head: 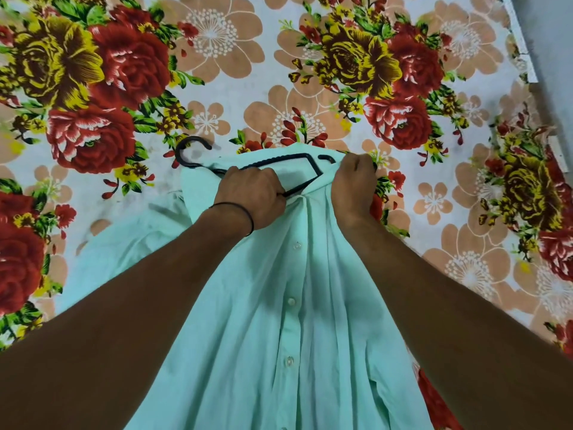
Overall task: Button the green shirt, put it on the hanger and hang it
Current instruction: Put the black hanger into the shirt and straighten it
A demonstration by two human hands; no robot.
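shirt [263, 321] buttoned; left hand [251, 201] grips hanger [279, 172], right hand [353, 187] clutches the collar area; seating and hanging remain.

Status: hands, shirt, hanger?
Left hand grips black hanger at collar. Right hand grips green shirt at top edge; visible buttons fastened. Nothing blocking on floral sheet.
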